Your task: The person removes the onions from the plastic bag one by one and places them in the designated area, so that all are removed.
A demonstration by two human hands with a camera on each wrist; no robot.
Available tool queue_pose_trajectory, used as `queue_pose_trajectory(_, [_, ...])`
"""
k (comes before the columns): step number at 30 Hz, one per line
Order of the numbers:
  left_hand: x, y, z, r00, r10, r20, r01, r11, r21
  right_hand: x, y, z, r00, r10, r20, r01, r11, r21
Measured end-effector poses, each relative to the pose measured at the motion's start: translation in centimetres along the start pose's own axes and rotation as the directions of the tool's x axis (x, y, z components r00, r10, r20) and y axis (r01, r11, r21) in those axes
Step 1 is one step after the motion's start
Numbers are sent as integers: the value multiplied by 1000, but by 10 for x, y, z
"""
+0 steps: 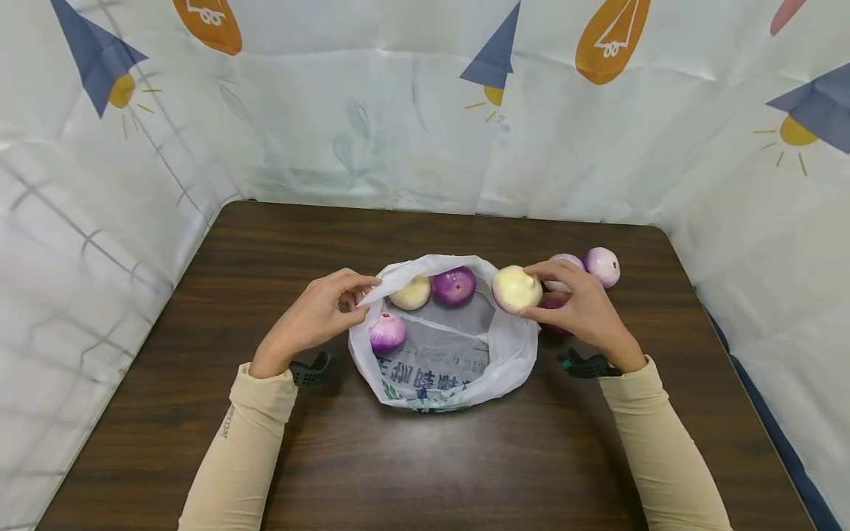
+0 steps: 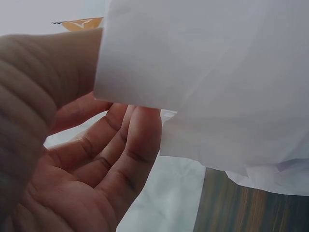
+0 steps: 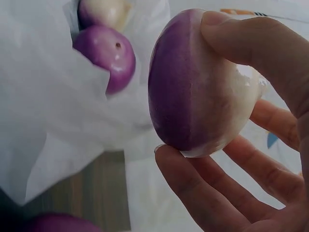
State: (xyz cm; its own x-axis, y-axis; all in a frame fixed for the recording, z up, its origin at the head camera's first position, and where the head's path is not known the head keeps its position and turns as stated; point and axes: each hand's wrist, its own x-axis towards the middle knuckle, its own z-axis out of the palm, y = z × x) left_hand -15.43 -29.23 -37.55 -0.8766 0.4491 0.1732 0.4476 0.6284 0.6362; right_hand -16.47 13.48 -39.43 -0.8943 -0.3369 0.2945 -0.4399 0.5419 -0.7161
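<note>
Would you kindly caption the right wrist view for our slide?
Right hand holding a round purple-and-cream onion near a white plastic bag.

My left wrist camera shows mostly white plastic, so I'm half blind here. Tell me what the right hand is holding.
Observer: The right hand holds an onion between its thumb and fingers.

Operator: Now tell me what's inside the bag.

Observer: Three onions show in there: a pale one, a deep purple one and a pinkish-purple one.

Operator: Check the table for more.

Observer: At least three more onions lie to the right of the bag in the head view; the farthest right shows clearly, while others are partly hidden by the right hand.
</note>
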Motion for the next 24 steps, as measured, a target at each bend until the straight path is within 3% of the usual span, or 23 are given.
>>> queue_pose_trajectory(4, [0,0,0,1000,-8,4,8,1000,1,-5,5,-7,1000,16,-27,-16,1000,16])
queue_pose_trajectory(11, [2,1,0,1000,5,0,-5,1000,-1,-13,13,-20,994,35,-101,-42,997,-69])
queue_pose_trajectory(24, [3,-1,1,1000,-9,10,9,1000,-4,-29,27,-38,974,154,-163,-149,988,46])
